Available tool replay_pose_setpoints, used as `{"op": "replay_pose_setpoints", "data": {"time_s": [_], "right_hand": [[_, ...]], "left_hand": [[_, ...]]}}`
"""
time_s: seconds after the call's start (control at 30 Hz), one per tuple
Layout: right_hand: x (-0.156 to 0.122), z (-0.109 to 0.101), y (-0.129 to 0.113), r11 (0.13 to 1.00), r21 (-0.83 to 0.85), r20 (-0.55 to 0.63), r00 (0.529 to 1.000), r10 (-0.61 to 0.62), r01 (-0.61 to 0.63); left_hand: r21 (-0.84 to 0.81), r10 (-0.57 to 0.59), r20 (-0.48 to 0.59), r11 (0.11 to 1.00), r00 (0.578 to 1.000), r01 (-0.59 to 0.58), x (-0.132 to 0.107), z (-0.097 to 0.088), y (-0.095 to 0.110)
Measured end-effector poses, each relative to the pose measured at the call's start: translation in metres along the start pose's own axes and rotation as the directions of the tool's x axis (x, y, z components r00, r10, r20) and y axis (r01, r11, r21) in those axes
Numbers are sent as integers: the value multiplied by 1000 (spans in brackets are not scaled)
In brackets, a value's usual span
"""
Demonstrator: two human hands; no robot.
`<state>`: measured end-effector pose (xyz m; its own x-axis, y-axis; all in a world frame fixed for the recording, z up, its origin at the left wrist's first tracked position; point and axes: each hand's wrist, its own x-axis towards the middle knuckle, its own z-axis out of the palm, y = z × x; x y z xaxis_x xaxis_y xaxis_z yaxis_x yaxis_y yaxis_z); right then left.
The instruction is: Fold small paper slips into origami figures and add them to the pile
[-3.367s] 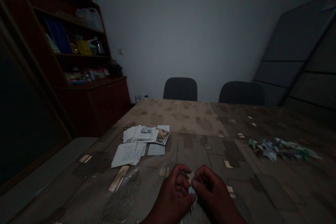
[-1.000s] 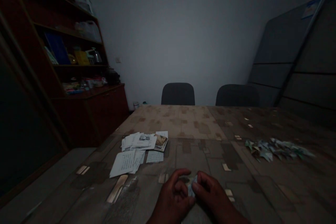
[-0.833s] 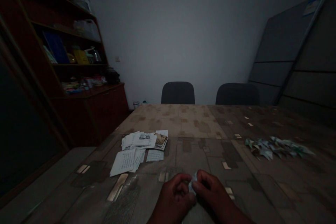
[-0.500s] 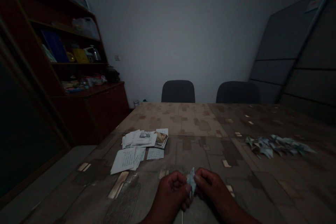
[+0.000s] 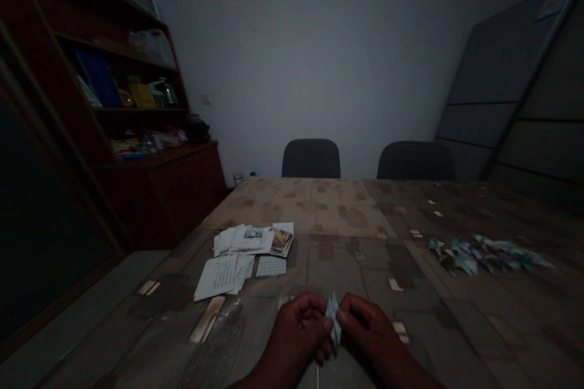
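At the counter's [image 5: 337,267] six o'clock, left hand [image 5: 297,333] and right hand [image 5: 373,329] each pinch the small folded paper [image 5: 334,309] by its sides; uneven pulling between thumbs could, I judge, tear it or spring its creases.

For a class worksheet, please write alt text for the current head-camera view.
A person's left hand and right hand hold a small pale folded paper at a patterned table. Printed cards lie left, folded pieces right.

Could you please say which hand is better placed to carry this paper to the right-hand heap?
Probably the right hand: like the left hand, it touches the paper, but it sits nearer the heap.
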<state>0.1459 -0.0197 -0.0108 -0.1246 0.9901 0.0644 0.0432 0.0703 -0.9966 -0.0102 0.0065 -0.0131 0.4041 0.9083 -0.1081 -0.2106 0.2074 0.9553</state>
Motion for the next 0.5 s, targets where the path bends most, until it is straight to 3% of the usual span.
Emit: {"op": "replay_pose_setpoints", "data": {"time_s": [0.3, 0.5], "right_hand": [[-1, -1, -8, 1000, -12, -5, 1000, 10, -10], [1, 0, -14, 999, -17, -23, 999, 28, -28]], "left_hand": [[-205, -15, -31, 979, 999, 9, 1, -8, 4], [-199, 5, -14, 980, 1000, -8, 0, -8, 6]]}}
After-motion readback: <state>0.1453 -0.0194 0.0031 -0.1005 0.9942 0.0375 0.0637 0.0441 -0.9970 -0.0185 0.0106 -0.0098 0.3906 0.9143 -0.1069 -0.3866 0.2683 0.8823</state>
